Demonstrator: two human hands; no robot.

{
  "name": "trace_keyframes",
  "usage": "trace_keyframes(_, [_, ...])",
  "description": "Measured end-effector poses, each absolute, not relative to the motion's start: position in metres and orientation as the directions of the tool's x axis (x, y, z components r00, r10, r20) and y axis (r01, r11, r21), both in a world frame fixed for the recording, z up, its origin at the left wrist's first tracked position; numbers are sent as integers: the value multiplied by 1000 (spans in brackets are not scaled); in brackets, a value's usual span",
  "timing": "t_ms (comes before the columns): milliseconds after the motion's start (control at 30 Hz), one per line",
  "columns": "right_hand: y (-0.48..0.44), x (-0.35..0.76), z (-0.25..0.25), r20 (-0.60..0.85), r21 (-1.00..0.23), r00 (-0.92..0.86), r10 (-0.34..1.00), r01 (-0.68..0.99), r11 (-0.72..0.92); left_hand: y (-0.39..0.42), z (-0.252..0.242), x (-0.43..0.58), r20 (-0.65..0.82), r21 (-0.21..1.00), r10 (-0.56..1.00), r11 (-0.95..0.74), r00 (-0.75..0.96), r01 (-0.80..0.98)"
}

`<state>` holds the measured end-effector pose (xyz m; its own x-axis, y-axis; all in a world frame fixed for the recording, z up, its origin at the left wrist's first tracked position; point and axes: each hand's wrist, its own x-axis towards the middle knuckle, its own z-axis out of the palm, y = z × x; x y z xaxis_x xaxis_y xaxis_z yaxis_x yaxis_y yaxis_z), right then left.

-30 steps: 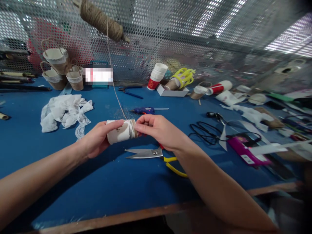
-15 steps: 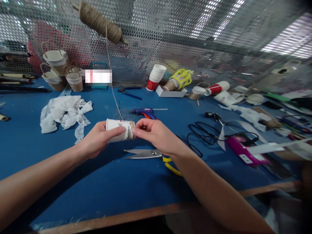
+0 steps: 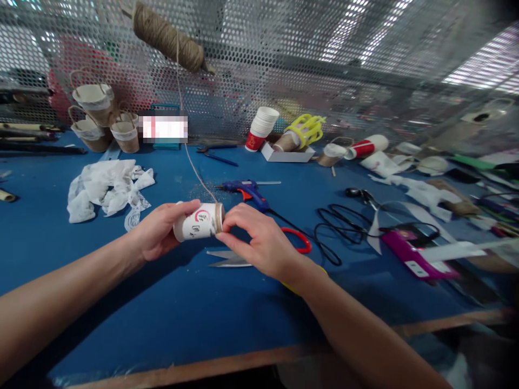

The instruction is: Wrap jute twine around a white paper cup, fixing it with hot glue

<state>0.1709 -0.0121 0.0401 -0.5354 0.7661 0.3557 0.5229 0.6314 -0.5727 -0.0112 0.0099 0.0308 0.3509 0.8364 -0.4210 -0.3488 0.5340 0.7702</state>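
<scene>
Nearest you, the bare front of the blue table fills the lower frame. Scissors lie just left of lower centre, blades parted and pointing left; your right hand and wrist cover the pivot and parts of the handles.

At centre left, your left hand grasps the paper cup, which lies on its side above the table. Your right hand has thumb and bent fingers closed on the cup's right end (whether they press on the brown cord too, I cannot tell).

Progress, my estimate: early. A narrow brown band circles that right end; most of the printed wall is uncovered. The cord runs uncut from the cup, so winding appears unfinished. No lace or handle shows on this cup.

Further back, the glue gun rests near frame centre, touched by neither hand, and crumpled lace sits at mid-left. Upper left: small brown baskets with white trim and looped handles. Above them and to the right, the spool feeds the cord down.

Hard to make out: the cup's underside and far side; the exact number of turns; the pixelated label, upper left; the smeared clutter along the right edge.
</scene>
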Motion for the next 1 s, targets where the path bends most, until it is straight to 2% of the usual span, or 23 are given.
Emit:
trace_keyframes(200, [-11, 173, 43, 142, -855, -399, 906, 412, 315, 0, 23, -10, -152, 932, 944, 235, 292, -276])
trace_keyframes(367, [-10, 172, 41, 73, -923, -370, 926, 326, 203, -7, 25, -10, -11, 996, 965, 34, 262, -84])
trace_keyframes(567, [-9, 171, 36, 19, -964, -314, 949, 248, 102, -10, 27, -12, 201, 958, 941, -247, 274, 143])
trace_keyframes(733, [-7, 172, 34, -11, -984, -265, 964, 173, 36, -8, 22, -15, 382, 858, 828, -483, 411, 176])
trace_keyframes(767, [-7, 172, 34, -13, -983, -264, 964, 182, 36, -7, 22, -15, 371, 865, 828, -473, 421, 168])
trace_keyframes(833, [-8, 172, 35, -5, -977, -268, 963, 207, 52, -6, 23, -14, 260, 928, 871, -345, 417, 143])
trace_keyframes(933, [-11, 171, 38, 37, -956, -309, 950, 266, 124, -3, 25, -13, -42, 999, 915, 36, 401, 22])
trace_keyframes(1000, [-13, 170, 39, 94, -924, -350, 932, 318, 213, -1, 27, -12, -201, 962, 892, 258, 405, -93])
